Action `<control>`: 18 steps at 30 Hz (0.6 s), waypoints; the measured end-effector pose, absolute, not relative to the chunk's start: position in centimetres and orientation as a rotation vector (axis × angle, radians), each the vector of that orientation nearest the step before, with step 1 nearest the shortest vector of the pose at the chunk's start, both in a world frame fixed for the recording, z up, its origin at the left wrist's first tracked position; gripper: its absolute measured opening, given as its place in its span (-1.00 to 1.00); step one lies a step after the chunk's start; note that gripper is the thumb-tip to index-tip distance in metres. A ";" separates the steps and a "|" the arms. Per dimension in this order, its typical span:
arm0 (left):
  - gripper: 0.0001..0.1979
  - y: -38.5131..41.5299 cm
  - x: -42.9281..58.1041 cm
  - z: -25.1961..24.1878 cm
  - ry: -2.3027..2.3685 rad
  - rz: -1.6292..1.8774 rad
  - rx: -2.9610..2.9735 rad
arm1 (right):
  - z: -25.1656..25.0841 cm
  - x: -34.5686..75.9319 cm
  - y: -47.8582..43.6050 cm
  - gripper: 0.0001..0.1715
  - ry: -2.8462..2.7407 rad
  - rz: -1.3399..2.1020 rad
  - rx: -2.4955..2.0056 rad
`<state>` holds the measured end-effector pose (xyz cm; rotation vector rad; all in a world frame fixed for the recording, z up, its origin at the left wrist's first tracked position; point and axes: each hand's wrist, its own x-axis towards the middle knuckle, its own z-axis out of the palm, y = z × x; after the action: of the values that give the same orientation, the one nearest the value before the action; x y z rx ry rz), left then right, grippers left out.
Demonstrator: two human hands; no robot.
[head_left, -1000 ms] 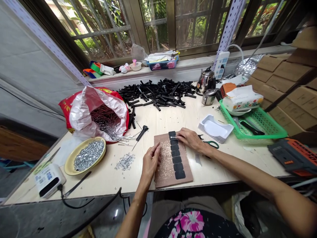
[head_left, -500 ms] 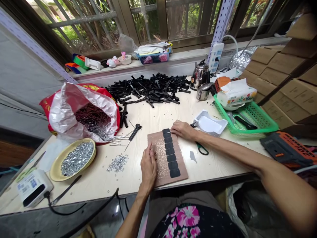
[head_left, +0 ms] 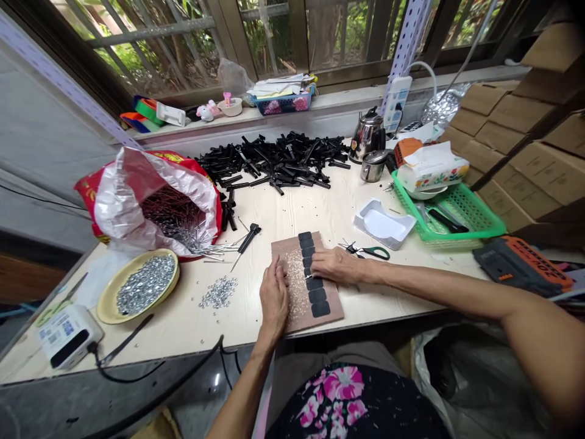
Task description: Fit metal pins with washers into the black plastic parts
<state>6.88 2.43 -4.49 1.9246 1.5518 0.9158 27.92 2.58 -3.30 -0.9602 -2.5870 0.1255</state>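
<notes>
A brown board (head_left: 331, 305) lies near the front of the table, with a column of black rounded-square pads (head_left: 319, 309) and pale speckles on its left part. My left hand (head_left: 274, 299) is closed along the board's left edge, fingers together against it. Over the middle of the pad column is my right hand (head_left: 336, 266), its fingers pinched. A small, thin silvery piece (head_left: 309, 277) shows at those fingertips, too small to name. Just beyond the right wrist lie scissors (head_left: 365, 250) with dark handles.
Left stand a yellow bowl (head_left: 107, 302) of shiny studs, a loose stud pile (head_left: 219, 292) and a red bag (head_left: 91, 189) of metal pins. Black strap-like parts (head_left: 283, 158) spread at the back. A white tray (head_left: 384, 222), green basket (head_left: 491, 222) and metal pots (head_left: 368, 137) sit right.
My right hand has moved down the pad column toward me, from the far end to its middle, uncovering more of the scissors. My left hand stays at the board's edge. The view has shifted slightly.
</notes>
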 end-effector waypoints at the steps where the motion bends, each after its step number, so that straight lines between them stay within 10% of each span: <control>1: -0.53 2.5 6.9 -4.6 1.553 0.912 1.938 | -3.0 27.9 2.2 -0.69 -2.553 0.179 -0.990; 13: -0.53 3.0 7.4 -5.1 1.507 0.954 1.981 | 6.3 41.8 -19.2 -0.71 -2.208 1.128 -1.822; 18: -0.61 1.4 6.8 -4.2 1.470 1.017 1.863 | 5.8 41.5 -17.6 -0.64 -2.268 0.623 -1.829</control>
<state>6.82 1.35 -4.19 1.8633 1.4704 1.0168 41.48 -17.59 5.83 -1.8288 -2.2678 0.6230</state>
